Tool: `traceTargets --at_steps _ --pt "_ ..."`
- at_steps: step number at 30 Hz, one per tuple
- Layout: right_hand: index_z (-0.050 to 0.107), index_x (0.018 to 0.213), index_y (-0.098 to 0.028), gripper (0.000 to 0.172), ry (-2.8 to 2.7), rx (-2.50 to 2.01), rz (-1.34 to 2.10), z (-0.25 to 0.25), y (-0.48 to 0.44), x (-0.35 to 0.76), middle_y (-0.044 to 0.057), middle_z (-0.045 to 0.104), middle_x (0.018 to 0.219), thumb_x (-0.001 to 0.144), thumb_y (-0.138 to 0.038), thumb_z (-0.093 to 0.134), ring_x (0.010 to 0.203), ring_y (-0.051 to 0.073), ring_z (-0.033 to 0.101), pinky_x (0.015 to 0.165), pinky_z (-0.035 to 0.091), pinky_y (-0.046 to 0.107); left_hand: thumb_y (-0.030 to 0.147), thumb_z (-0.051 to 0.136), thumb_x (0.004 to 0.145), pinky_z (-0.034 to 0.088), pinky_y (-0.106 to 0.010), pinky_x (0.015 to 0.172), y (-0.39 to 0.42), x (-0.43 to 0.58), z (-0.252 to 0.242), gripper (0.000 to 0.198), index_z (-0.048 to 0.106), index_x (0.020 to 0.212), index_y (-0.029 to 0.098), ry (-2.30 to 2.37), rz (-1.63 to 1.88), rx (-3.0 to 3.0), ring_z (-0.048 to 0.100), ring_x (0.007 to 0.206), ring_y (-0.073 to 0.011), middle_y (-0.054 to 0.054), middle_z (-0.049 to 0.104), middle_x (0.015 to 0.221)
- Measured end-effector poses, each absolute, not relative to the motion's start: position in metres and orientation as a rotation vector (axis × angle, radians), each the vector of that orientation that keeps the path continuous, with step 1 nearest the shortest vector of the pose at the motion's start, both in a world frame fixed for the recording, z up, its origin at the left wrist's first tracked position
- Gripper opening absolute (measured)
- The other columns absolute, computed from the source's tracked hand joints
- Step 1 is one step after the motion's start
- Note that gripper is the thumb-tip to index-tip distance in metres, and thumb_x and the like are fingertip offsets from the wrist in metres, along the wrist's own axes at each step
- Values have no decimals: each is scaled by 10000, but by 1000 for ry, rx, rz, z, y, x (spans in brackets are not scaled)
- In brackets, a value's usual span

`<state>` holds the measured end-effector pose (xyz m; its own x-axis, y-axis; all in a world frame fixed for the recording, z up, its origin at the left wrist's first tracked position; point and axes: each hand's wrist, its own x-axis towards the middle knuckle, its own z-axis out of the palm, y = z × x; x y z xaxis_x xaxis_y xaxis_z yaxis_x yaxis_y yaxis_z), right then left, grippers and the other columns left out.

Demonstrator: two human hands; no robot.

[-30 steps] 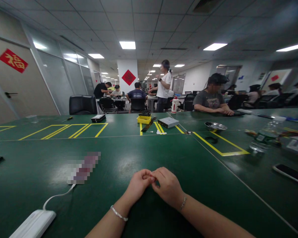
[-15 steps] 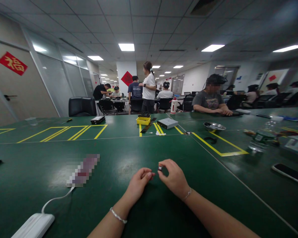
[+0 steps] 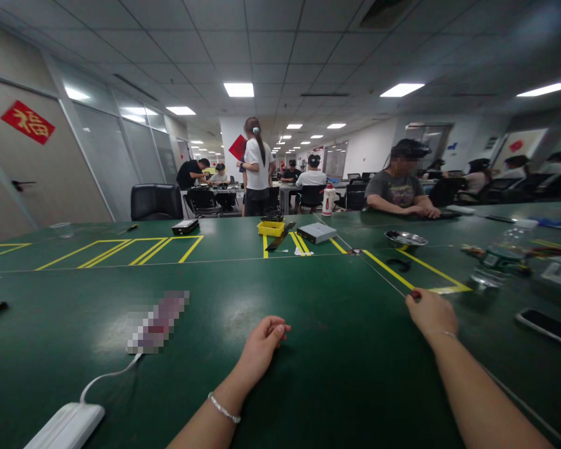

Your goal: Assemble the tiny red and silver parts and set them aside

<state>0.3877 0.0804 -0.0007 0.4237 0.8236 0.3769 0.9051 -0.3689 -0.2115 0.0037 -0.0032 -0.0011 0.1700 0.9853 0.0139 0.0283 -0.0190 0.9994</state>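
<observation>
My left hand (image 3: 262,346) is over the near middle of the green table (image 3: 177,399), fingers curled in and thumb against them. Whatever may lie between those fingertips is too small to make out. Out to the right, my right hand (image 3: 434,318) pinches a small dark reddish piece (image 3: 416,295) between thumb and fingers; its kind cannot be told. That hand is just short of a yellow-taped rectangle (image 3: 449,289), in which a black curved object (image 3: 401,265) lies. Behind that object is a shiny metal bowl (image 3: 406,239).
A power strip (image 3: 68,424) with a cable and a blurred-out phone-like object (image 3: 161,321) lie left. Further back are a yellow bin (image 3: 271,229) and a grey box (image 3: 316,233). On the right are a plastic bottle (image 3: 495,259) and a phone (image 3: 549,330). A person (image 3: 399,184) sits opposite.
My right hand has moved right and a little forward, away from my left hand, with the small piece in its pinch. My left hand has stayed put. A standing person in the background has turned and shifted left.
</observation>
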Motion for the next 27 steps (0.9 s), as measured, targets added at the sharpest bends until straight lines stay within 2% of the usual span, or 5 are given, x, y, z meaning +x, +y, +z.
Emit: traceTargets --at_steps 10,14,20,24,27 --pt "529 993 -217 411 -1181 -2545 -19 -20 73 423 127 499 1052 636 -365 388 922 348 441 619 399 434 309 445 722 391 -235 621 -4 3 -2 198 493 834 152 1100 1084 1343 523 691 -120 -48 605 813" --pt "521 1016 -192 445 -1137 -2525 2 -24 74 430 174 470 1071 623 -357 394 949 369 414 632 371 456 308 443 720 396 -249 665 -5 3 -2 198 500 831 154 1153 1118 1382 536 727 -133 -51 609 823" --pt "405 1125 -114 568 -1066 -2489 -109 -19 72 414 229 394 1121 622 -378 394 992 393 361 681 339 499 263 437 720 388 -265 734 -3 3 -8 175 505 851 168 1237 1190 1515 537 806 -147 -50 604 856" --pt "407 1105 -57 508 -1365 -2261 -348 1 73 370 218 378 1149 673 -322 367 1077 342 301 826 277 477 249 424 719 393 -275 741 -2 3 -10 211 507 900 179 1325 1167 1598 529 845 -155 -50 586 905" --pt "436 1078 -28 456 -1787 -1950 -331 11 74 319 197 391 1152 728 -290 307 1100 274 309 901 235 420 250 409 722 393 -284 755 -3 2 -11 260 503 959 198 1426 1148 1724 512 889 -162 -46 558 964"
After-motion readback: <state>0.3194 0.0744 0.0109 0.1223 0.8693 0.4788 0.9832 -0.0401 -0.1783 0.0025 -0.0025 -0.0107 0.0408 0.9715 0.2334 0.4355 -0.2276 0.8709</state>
